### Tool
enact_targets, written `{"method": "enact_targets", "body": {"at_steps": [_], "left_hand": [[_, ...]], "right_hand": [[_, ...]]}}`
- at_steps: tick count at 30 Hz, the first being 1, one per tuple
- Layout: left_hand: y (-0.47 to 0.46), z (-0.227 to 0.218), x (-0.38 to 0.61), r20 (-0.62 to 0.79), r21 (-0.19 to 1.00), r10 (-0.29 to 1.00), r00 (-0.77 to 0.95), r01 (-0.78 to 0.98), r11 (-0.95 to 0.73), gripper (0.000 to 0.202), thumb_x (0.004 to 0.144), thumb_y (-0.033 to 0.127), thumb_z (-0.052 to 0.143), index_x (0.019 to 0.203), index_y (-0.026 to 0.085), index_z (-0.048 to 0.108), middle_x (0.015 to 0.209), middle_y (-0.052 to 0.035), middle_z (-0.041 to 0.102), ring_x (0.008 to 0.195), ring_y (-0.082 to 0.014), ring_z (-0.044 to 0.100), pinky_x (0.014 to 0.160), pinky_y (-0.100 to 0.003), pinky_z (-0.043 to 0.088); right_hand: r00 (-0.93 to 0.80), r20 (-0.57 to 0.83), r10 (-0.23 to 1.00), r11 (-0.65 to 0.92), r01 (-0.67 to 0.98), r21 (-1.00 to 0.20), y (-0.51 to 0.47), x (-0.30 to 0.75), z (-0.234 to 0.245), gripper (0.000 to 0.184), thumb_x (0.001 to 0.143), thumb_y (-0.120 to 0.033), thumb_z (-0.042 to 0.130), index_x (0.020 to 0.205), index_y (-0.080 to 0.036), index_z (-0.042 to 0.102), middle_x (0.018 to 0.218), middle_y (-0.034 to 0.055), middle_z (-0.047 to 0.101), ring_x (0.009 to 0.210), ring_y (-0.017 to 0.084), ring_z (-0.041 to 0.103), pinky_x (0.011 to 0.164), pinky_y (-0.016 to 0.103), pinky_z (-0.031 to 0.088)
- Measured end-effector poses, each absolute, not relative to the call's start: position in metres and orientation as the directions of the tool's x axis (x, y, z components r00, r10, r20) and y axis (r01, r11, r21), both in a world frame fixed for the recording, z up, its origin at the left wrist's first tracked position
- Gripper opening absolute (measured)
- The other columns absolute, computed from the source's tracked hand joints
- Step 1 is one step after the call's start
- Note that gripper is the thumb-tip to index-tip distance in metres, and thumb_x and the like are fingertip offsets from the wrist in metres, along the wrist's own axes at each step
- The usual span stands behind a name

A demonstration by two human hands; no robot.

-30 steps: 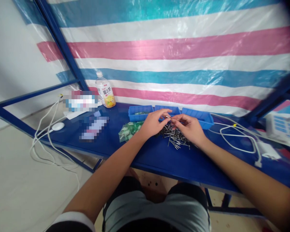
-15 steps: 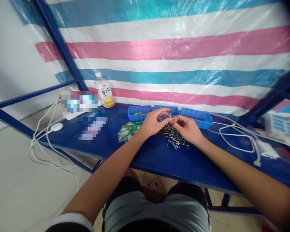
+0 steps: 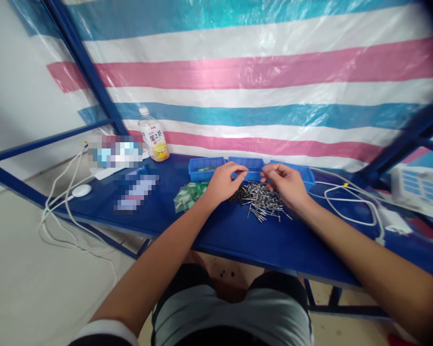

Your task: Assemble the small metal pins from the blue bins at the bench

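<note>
My left hand point(image 3: 225, 182) hovers at the left side of a pile of thin metal pins point(image 3: 265, 198), thumb and fingertips drawn together. Whatever may lie in that pinch is too small to make out. Over the pile's right side is my right hand point(image 3: 288, 183), its fingers curled in towards the thumb; I cannot see clearly what they hold. A gap separates the two hands. The pins, silvery and dark, lie loose on the blue table point(image 3: 231, 230). Left of my left wrist are small green-and-white packets point(image 3: 188, 196).
Behind the hands stand a left blue bin point(image 3: 198, 169), a middle bin point(image 3: 250, 174) and a right bin point(image 3: 306, 178). A drink bottle point(image 3: 155, 139) stands at the back left. White cables point(image 3: 353, 218) and an adapter point(image 3: 395, 221) lie on the right.
My hands, which met over the pile around a small metal piece, have moved apart, the right one to the right. More of the pile shows between them.
</note>
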State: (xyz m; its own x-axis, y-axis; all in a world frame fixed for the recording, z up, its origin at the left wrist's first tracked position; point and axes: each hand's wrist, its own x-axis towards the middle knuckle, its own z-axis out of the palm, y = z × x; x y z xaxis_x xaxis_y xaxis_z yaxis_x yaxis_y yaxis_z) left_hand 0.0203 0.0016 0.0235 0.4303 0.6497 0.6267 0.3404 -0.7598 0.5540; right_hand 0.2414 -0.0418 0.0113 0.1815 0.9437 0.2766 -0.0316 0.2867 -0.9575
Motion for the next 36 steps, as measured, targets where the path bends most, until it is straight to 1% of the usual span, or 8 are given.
{"method": "enact_targets", "body": {"at_steps": [3,6,10,14,17,24,32,36], "left_hand": [[0.005,0.019,0.018,0.598,0.500,0.645,0.476,0.408,-0.764,0.016,0.100,0.020,0.065,0.106,0.020,0.080,0.106,-0.0060,0.080,0.095,-0.0186,0.075,0.085,-0.033,0.060],[0.005,0.015,0.017,0.553,0.404,0.609,0.569,0.456,-0.793,0.020,0.101,0.022,0.063,0.110,0.019,0.080,0.110,-0.0068,0.081,0.102,-0.0217,0.075,0.096,-0.038,0.060],[0.001,0.013,0.016,0.472,0.290,0.576,0.667,0.500,-0.816,0.027,0.099,0.026,0.063,0.119,0.020,0.080,0.118,-0.0078,0.081,0.112,-0.0269,0.075,0.106,-0.044,0.057],[-0.003,0.013,0.015,0.416,0.244,0.597,0.686,0.548,-0.800,0.038,0.092,0.023,0.064,0.127,0.023,0.078,0.121,-0.0062,0.081,0.117,-0.0291,0.073,0.108,-0.045,0.056],[-0.003,0.013,0.014,0.403,0.262,0.603,0.688,0.544,-0.797,0.040,0.090,0.023,0.065,0.128,0.023,0.078,0.121,-0.0061,0.081,0.115,-0.0281,0.074,0.108,-0.044,0.056],[0.003,0.014,0.015,0.378,0.426,0.665,0.644,0.517,-0.743,0.040,0.091,0.013,0.062,0.127,0.022,0.078,0.111,-0.0030,0.084,0.105,-0.0214,0.078,0.101,-0.033,0.060],[0.004,0.012,0.015,0.349,0.468,0.693,0.631,0.523,-0.712,0.030,0.094,0.020,0.069,0.121,0.024,0.081,0.112,-0.0021,0.084,0.108,-0.0212,0.079,0.104,-0.032,0.059],[0.007,0.010,0.015,0.353,0.491,0.698,0.623,0.512,-0.705,0.022,0.094,0.016,0.070,0.111,0.024,0.082,0.106,-0.0021,0.085,0.102,-0.0199,0.079,0.098,-0.031,0.060]], "right_hand": [[0.319,0.143,0.937,0.209,-0.186,-0.960,-0.036,0.251,0.013,0.034,0.074,-0.045,0.095,0.084,-0.018,0.076,0.082,0.0072,0.075,0.064,0.015,0.068,0.038,0.019,0.040],[0.354,0.060,0.933,0.154,-0.243,-0.958,-0.036,0.255,0.016,0.036,0.076,-0.046,0.094,0.081,-0.017,0.074,0.075,0.0065,0.074,0.055,0.012,0.063,0.034,0.018,0.036],[0.302,0.072,0.950,0.144,-0.223,-0.964,-0.040,0.249,0.019,0.039,0.077,-0.051,0.093,0.083,-0.018,0.074,0.069,0.0037,0.071,0.050,0.011,0.060,0.032,0.017,0.033],[0.239,0.098,0.966,0.146,-0.192,-0.970,-0.045,0.241,0.018,0.043,0.076,-0.055,0.093,0.085,-0.018,0.074,0.067,0.0018,0.069,0.048,0.010,0.059,0.032,0.017,0.031],[0.212,0.113,0.971,0.150,-0.171,-0.974,-0.046,0.239,0.017,0.044,0.075,-0.058,0.093,0.085,-0.019,0.074,0.065,0.0013,0.069,0.048,0.010,0.058,0.033,0.018,0.031],[0.180,0.130,0.975,0.159,-0.158,-0.975,-0.046,0.238,0.014,0.045,0.074,-0.060,0.093,0.083,-0.020,0.075,0.064,0.0009,0.068,0.046,0.010,0.057,0.034,0.020,0.032],[0.153,0.154,0.976,0.176,-0.144,-0.974,-0.046,0.237,0.012,0.040,0.078,-0.056,0.092,0.082,-0.020,0.074,0.063,0.0007,0.069,0.046,0.011,0.057,0.035,0.021,0.033],[0.155,0.150,0.977,0.171,-0.132,-0.977,-0.046,0.236,0.012,0.039,0.079,-0.056,0.091,0.082,-0.020,0.074,0.064,0.0002,0.068,0.046,0.010,0.057,0.036,0.021,0.033]]}}
